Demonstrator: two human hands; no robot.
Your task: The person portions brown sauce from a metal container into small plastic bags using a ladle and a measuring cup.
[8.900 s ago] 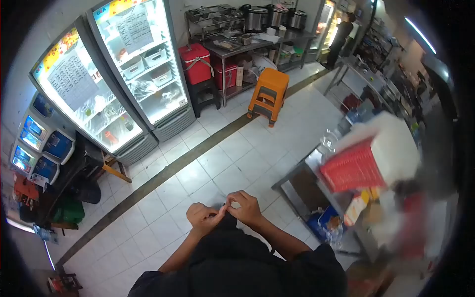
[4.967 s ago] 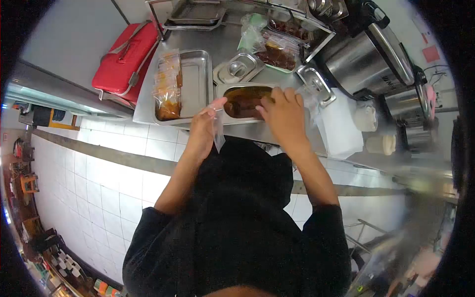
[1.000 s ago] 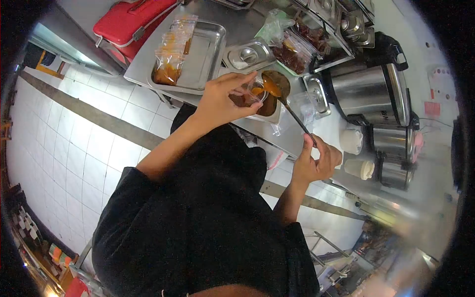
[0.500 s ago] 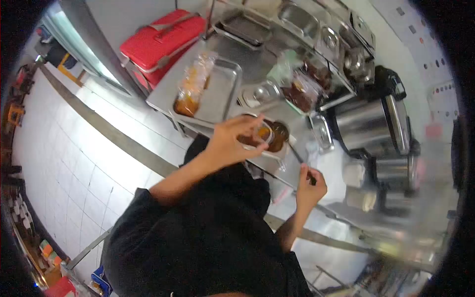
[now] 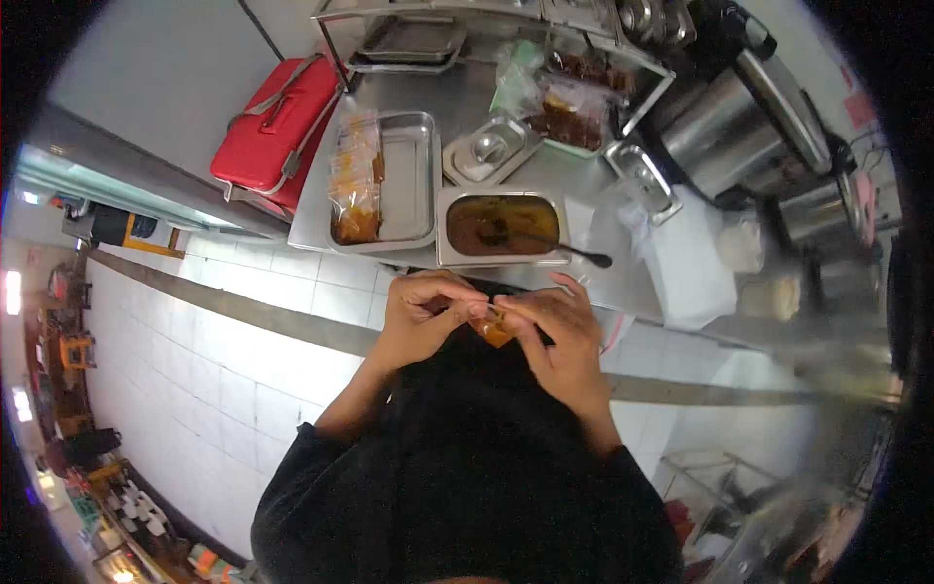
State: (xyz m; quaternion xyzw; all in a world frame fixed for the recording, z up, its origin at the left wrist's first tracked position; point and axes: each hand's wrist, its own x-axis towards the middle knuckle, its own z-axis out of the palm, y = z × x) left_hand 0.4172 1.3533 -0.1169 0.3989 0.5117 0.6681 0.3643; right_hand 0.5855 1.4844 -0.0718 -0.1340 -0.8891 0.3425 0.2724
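Observation:
A small clear plastic bag of orange-brown sauce [image 5: 493,331] hangs between my hands in front of my black shirt. My left hand [image 5: 426,311] pinches the bag's top from one side. My right hand [image 5: 559,336] grips the same top edge from the other side, fingertips almost meeting the left ones. Just beyond my hands sits a steel pan [image 5: 452,255] of brown, oily sauce. A spoon or ladle with a dark handle [image 5: 584,253] rests in it, its handle over the right rim; its head is sunk in the sauce.
Left of the pan, a steel tray [image 5: 416,165] holds several filled plastic bags [image 5: 356,185]. A lidded steel container [image 5: 486,154] stands behind. Bagged dark food [image 5: 574,115] lies under the rack, near a large steel pot [image 5: 735,127]. A red cooler bag [image 5: 272,127] is at far left.
My right hand has let go of the spoon, now lying in the pan, and has joined my left hand at the bag. Both hands are nearer my body, and the view has turned.

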